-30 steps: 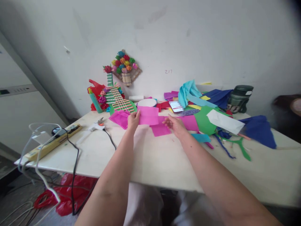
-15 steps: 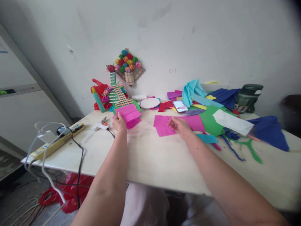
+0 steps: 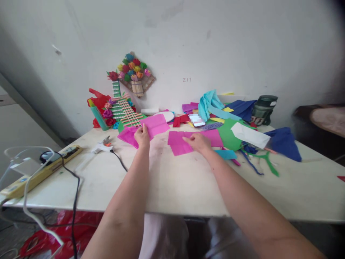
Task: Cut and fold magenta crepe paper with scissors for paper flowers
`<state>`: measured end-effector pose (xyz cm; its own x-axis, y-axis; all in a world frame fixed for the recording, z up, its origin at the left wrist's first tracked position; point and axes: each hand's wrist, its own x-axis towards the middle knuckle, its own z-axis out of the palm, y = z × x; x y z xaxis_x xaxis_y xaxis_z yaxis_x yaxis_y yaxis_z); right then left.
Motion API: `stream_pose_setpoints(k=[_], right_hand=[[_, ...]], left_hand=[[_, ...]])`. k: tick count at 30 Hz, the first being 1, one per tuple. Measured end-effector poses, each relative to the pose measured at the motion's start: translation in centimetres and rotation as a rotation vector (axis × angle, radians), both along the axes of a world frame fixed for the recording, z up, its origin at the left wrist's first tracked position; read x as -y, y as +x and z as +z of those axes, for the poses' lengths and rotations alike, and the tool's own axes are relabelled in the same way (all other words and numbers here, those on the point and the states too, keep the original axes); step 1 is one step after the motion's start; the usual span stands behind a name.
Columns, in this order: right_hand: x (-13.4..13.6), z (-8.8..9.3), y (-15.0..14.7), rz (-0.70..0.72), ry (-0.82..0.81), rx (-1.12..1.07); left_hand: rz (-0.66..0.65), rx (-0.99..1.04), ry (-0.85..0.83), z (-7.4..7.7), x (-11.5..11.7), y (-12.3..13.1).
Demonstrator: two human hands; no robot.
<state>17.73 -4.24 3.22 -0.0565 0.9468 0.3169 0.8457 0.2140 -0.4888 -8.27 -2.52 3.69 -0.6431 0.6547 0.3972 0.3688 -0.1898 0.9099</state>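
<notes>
My left hand (image 3: 142,136) is closed on folded pink crepe paper (image 3: 155,126), which spreads to both sides of the fingers above the table. Flat on the tabletop lies another piece of pink crepe paper (image 3: 178,143), partly under my right hand (image 3: 198,143). The fingers of that hand are curled, with thumb and index finger pinched at the sheet's surface. More pink paper reaches out to the right behind the hand, towards a green sheet (image 3: 230,135).
Left stand a glue gun (image 3: 104,146) with a black cord and a yellow power strip (image 3: 40,174). A paper-flower guitar (image 3: 125,111) leans near the wall. Behind are a phone (image 3: 197,120) and light-blue crepe paper (image 3: 208,104). A dark green bottle (image 3: 264,109) stands right.
My left hand has moved right and turned the pink paper, which now spreads wider. My right hand's fingers have come down onto the flat sheet. The camera view has shifted right.
</notes>
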Motion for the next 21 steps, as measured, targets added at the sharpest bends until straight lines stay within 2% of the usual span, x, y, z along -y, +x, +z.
stream_pose_setpoints(k=[3,9,11,16,18,21], right_hand=[[0.0,-0.6,-0.9,0.035,0.087,0.194],[-0.8,-1.1,-0.5,0.043,-0.019,-0.004],[-0.8,-1.0,-0.4,0.029,0.022,0.049],[-0.4,-0.9,-1.0,0.041,0.138,0.358],[-0.4,-1.0,-1.2,0.048,0.147,0.370],[-1.0,-1.2,-1.2,0.022,0.098,0.221]], left_hand=[[0.097,-0.021,0.029,-0.8,0.0,0.5],[0.130,-0.074,0.010,-1.8,0.5,0.3],[0.105,-0.066,0.011,-1.9,0.7,0.4],[-0.034,0.003,0.016,-1.8,1.1,1.1],[-0.077,0.029,0.015,-1.8,1.2,1.3],[-0.117,0.054,0.011,-1.8,1.2,1.3]])
